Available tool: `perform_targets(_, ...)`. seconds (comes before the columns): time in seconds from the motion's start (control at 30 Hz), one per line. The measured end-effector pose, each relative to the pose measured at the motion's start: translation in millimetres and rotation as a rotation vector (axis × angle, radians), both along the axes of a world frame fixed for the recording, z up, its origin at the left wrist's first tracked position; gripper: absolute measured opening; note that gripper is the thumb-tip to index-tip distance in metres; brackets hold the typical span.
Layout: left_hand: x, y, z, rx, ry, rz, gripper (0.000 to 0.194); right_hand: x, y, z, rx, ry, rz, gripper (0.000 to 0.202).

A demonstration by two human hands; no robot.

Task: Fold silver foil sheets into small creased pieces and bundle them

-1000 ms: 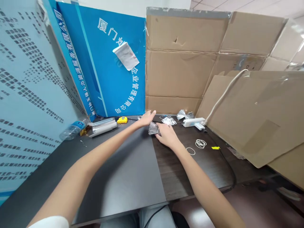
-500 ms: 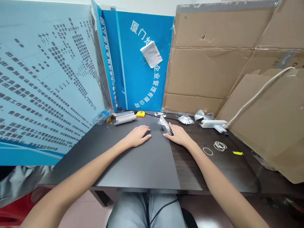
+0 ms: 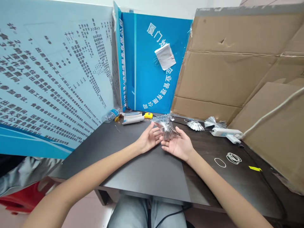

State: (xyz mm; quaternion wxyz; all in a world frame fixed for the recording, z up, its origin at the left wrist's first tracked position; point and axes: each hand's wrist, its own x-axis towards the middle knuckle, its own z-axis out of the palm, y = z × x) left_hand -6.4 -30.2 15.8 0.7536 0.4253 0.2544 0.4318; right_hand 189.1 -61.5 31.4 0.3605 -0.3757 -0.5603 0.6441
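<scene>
A bundle of thin silver strips [image 3: 167,126], bound at its middle and fanned out at both ends, is raised over the table between my hands. My right hand [image 3: 179,146] is turned palm up and cradles its lower right side, the fingers underneath and the thumb alongside. My left hand [image 3: 148,139] is beside the bundle's left side, palm inward, with thumb and fingers apart. Whether its fingertips touch the strips, I cannot tell.
Two more silver strip bundles, one fanned [image 3: 195,125] and one tied [image 3: 215,122], lie behind a white power strip [image 3: 225,132]. White elastic loops [image 3: 234,158] lie right. A yellow tape measure [image 3: 148,115], white rolls [image 3: 133,118] and plastic bottle [image 3: 111,115] are at the back.
Both hands have turned from palm down to palm up or inward. The silver bundle has been lifted off the table and now sits between them. The camera view has shifted left.
</scene>
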Motion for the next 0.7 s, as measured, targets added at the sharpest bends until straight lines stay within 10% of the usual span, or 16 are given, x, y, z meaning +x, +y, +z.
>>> perform_targets(0.23,9,-14,9.4,-0.148,-0.145,0.238,0.048,8,6,12.4,-0.098,-0.196,0.138,0.101)
perform_targets(0.4,-5,-7,16.2,-0.261,-0.194,0.281,0.040,94,61,31.4,0.384,-1.014,-0.868,0.077)
perform_targets(0.7,-8,-1,-4.0,-0.380,-0.189,0.036,0.044,115,135,11.8,0.031,-1.204,-0.923,0.091)
